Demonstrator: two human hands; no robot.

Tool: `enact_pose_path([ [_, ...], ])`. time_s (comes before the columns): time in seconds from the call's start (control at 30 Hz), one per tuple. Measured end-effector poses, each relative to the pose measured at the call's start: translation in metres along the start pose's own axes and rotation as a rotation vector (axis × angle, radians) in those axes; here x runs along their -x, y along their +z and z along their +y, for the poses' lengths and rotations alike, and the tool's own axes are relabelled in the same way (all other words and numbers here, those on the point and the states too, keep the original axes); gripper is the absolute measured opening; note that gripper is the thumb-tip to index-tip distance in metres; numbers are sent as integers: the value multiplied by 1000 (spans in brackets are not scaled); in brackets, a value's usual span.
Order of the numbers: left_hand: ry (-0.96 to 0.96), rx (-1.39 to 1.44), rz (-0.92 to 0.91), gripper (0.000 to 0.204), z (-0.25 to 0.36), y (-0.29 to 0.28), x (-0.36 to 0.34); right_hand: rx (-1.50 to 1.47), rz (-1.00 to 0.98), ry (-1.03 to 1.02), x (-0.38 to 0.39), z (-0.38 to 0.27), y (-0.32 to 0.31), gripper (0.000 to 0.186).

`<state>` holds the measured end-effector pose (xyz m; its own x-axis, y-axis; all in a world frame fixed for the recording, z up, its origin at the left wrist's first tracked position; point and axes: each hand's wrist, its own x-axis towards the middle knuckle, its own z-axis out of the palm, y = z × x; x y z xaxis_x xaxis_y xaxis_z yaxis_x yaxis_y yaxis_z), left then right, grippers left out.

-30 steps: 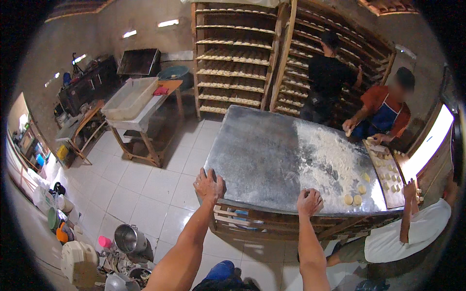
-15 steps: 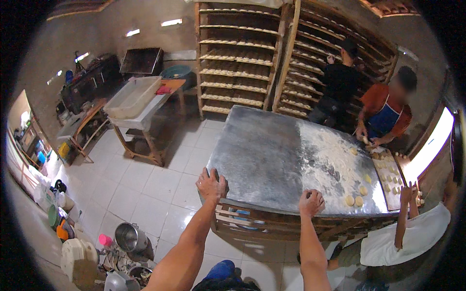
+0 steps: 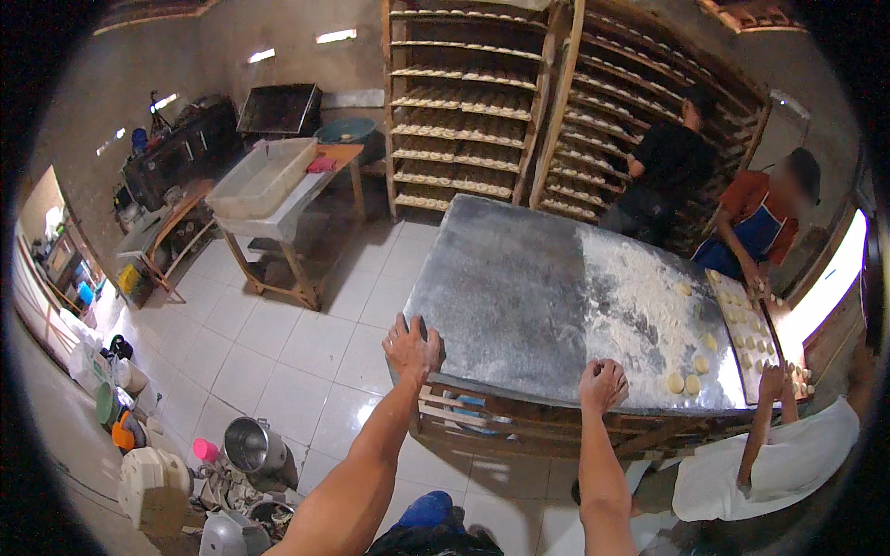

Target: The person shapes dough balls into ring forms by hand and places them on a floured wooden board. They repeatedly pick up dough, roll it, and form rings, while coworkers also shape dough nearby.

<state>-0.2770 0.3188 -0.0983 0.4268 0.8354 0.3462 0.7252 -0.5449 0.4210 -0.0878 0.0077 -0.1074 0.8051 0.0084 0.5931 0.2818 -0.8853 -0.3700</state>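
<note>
My left hand [image 3: 414,343] grips the near left corner of the metal-topped table [image 3: 491,278], fingers curled over its edge. On the same table's front edge rests my right hand [image 3: 603,382], its fingers curled under; whether anything is inside them I cannot see. To the right of that hand, pale dough rounds [image 3: 692,384] lie on a spread of flour [image 3: 630,306]. A wooden board [image 3: 742,324] with rows of dough rounds lies along the table's right end.
Co-workers: one in black [image 3: 663,176] at wooden racks [image 3: 464,111] of filled trays, one in orange [image 3: 756,222], one in white [image 3: 760,454] by the board. Left are a plastic tub [image 3: 250,190] on a table, pots [image 3: 250,449] and containers on the floor.
The orange-shirted co-worker bends lower, hands moved rightward over the board. The co-worker in black has shifted at the rack. A dough round appeared on the flour. My hands stay at the edge.
</note>
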Motion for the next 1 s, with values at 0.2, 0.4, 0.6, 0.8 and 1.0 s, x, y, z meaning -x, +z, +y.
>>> enact_pose_path([
  [0.2, -11, 33, 21, 45, -1, 6, 0, 6, -27, 23, -1, 1, 2, 19],
  [0.4, -28, 14, -10, 47, -1, 6, -1, 59, 6, 23, -2, -1, 1, 18],
  [0.6, 9, -4, 44, 45, -1, 5, -1, 78, 20, 42, -1, -1, 2, 20],
  [0.8, 9, -10, 27, 47, 4, 5, -1, 60, 12, 68, -3, -1, -4, 26],
  [1.0, 3, -69, 11, 45, 3, 7, -2, -24, -63, 114, -4, -3, -13, 26],
])
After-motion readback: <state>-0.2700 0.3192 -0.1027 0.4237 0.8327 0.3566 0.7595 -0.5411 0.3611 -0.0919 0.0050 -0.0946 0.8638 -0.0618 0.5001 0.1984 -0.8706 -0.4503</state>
